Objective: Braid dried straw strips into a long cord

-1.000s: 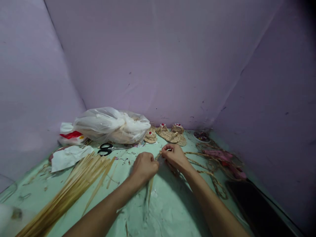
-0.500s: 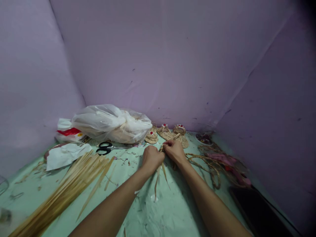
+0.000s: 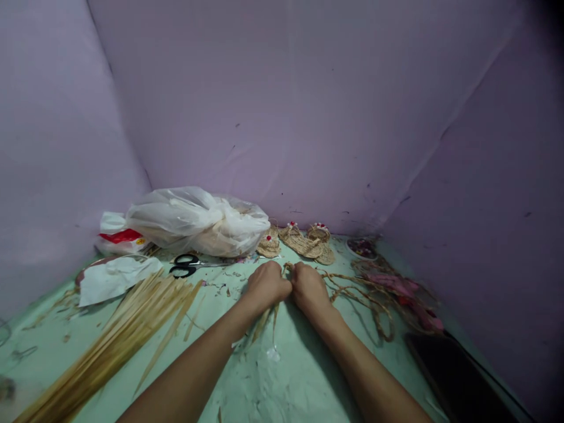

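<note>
Close together over the middle of the green-covered table, both my hands are closed with thumbs almost meeting. My left hand [image 3: 268, 285] grips dried plant strips [image 3: 261, 325], whose loose ends hang down below the fist. A twisted straw cord [image 3: 352, 292] runs off to the right from my right hand [image 3: 309, 286], which is closed on it. Between the fists a bit of the cord shows at the top; the fingertips are hidden from me. Just beyond the hands sit small woven straw slippers [image 3: 302, 243] trimmed with red and white beads.
To the left lie a long bundle of dried strips [image 3: 110, 346], black-handled scissors [image 3: 184, 271] and a white cloth [image 3: 117, 276]. A knotted plastic bag [image 3: 194, 220] rests by the wall. On the right are a bowl of small bits [image 3: 362, 248], pink cloth [image 3: 392, 283] and a dark flat object [image 3: 453, 376].
My right hand has gone from a fingertip pinch to a closed fist and sits slightly lower. The hanging strips have swung left under my left hand.
</note>
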A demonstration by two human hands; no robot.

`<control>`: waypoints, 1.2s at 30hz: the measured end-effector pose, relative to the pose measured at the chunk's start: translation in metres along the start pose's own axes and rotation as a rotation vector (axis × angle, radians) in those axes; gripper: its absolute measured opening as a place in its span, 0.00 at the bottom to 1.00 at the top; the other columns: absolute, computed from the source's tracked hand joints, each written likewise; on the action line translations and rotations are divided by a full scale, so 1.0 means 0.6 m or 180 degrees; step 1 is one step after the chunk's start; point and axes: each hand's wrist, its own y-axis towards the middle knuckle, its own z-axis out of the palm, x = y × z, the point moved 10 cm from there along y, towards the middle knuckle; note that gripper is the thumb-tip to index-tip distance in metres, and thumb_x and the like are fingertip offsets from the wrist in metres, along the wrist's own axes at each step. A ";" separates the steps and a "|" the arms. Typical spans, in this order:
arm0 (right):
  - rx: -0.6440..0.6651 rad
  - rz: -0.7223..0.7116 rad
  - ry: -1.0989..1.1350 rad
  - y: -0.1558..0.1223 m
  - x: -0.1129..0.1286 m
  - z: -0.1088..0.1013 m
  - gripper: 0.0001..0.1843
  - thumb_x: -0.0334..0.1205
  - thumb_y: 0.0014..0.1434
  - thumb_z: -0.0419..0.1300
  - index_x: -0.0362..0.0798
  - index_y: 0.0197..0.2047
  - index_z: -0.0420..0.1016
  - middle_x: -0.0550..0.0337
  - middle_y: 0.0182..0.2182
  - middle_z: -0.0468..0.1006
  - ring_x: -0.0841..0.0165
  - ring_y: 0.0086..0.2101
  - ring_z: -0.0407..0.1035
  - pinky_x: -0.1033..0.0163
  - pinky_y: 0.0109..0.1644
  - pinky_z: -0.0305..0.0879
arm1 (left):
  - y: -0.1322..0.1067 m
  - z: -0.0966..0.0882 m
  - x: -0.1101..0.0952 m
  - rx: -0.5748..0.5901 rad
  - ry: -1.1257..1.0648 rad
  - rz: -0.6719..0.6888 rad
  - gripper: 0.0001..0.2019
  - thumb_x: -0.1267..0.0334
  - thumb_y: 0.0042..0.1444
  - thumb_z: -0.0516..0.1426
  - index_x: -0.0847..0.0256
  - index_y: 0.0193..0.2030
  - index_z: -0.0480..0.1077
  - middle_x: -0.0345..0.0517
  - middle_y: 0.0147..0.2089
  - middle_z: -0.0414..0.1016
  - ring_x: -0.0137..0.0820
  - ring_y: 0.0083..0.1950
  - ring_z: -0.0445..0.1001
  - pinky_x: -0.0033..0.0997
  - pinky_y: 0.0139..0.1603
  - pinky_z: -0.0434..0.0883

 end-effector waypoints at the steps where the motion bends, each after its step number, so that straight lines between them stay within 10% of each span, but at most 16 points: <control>1: -0.0002 0.0033 0.0025 -0.009 -0.003 0.000 0.14 0.34 0.57 0.45 0.40 0.36 0.70 0.46 0.32 0.75 0.65 0.33 0.70 0.65 0.31 0.54 | -0.001 0.001 -0.002 0.0010 0.0039 0.0051 0.11 0.64 0.40 0.51 0.64 0.29 0.71 0.50 0.30 0.73 0.33 0.31 0.68 0.27 0.25 0.54; 21: -0.0061 -0.0308 0.0165 -0.083 0.007 -0.014 0.10 0.33 0.54 0.48 0.45 0.29 0.71 0.53 0.27 0.76 0.69 0.27 0.68 0.66 0.27 0.48 | 0.020 0.013 0.007 0.0021 -0.0335 0.0282 0.03 0.69 0.36 0.50 0.62 0.17 0.62 0.38 0.17 0.59 0.26 0.23 0.59 0.25 0.22 0.49; 27: 0.0024 -0.0103 -0.0249 -0.083 -0.017 -0.032 0.13 0.37 0.54 0.48 0.46 0.29 0.74 0.52 0.28 0.77 0.66 0.28 0.69 0.65 0.27 0.49 | 0.034 0.039 0.013 0.0438 -0.1024 0.0143 0.08 0.72 0.33 0.49 0.61 0.11 0.52 0.34 0.11 0.45 0.21 0.17 0.47 0.25 0.18 0.43; 36: -0.0077 0.0138 -0.0402 -0.060 -0.056 -0.051 0.13 0.40 0.54 0.49 0.49 0.32 0.76 0.53 0.32 0.76 0.65 0.31 0.69 0.65 0.29 0.53 | 0.026 0.060 0.008 0.0829 -0.1373 0.0021 0.08 0.73 0.34 0.48 0.62 0.11 0.54 0.34 0.10 0.49 0.21 0.16 0.49 0.23 0.17 0.47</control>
